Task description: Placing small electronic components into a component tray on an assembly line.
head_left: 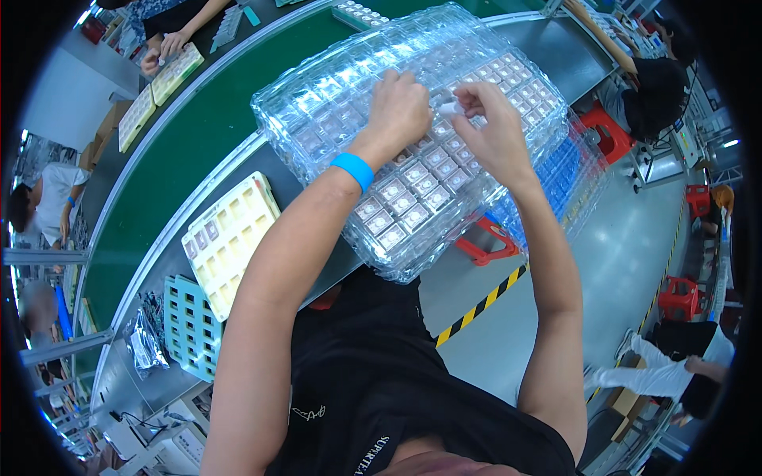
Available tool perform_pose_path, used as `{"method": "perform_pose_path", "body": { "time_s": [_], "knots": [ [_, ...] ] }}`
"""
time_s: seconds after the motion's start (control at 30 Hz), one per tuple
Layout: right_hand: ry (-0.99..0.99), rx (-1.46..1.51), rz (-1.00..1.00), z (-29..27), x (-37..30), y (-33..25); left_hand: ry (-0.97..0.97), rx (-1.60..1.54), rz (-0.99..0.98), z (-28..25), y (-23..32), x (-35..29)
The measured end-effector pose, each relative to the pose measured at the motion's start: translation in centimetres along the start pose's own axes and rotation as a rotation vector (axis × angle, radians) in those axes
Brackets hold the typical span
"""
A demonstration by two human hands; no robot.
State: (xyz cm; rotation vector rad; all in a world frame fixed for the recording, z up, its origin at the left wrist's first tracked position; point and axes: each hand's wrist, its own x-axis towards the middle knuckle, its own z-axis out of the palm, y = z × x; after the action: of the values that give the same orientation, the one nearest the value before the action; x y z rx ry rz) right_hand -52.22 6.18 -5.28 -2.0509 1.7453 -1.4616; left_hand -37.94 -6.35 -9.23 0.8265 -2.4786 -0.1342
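A stack of clear plastic blister trays (349,103) lies in front of me, its cells filled with small square grey parts. My left hand (399,111), with a blue wristband on the wrist, rests fingers-down on the middle of the top tray. My right hand (494,127) is beside it, pinching a small white part (449,108) between thumb and fingers just above the tray cells. The two hands almost touch.
A green conveyor belt (206,127) curves along the left. A pale yellow cell tray (226,238) and a teal tray (190,325) lie at its near edge. Another person's hands (163,49) work on yellow trays at the far left. Red stools (607,131) and more people are to the right.
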Motion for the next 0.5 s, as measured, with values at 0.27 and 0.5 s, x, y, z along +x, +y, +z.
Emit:
{"method": "perform_pose_path", "body": {
  "time_s": [0.27, 0.5],
  "knots": [
    [0.06, -0.173, -0.095, -1.4, -4.8, -6.0, 0.237, -0.277, 0.044, -6.9, 0.4, -4.4],
    [-0.085, 0.224, -0.23, 5.6, -8.8, -15.6, 0.226, -0.297, -0.365, -17.6, -4.5, -19.8]
  ]
}}
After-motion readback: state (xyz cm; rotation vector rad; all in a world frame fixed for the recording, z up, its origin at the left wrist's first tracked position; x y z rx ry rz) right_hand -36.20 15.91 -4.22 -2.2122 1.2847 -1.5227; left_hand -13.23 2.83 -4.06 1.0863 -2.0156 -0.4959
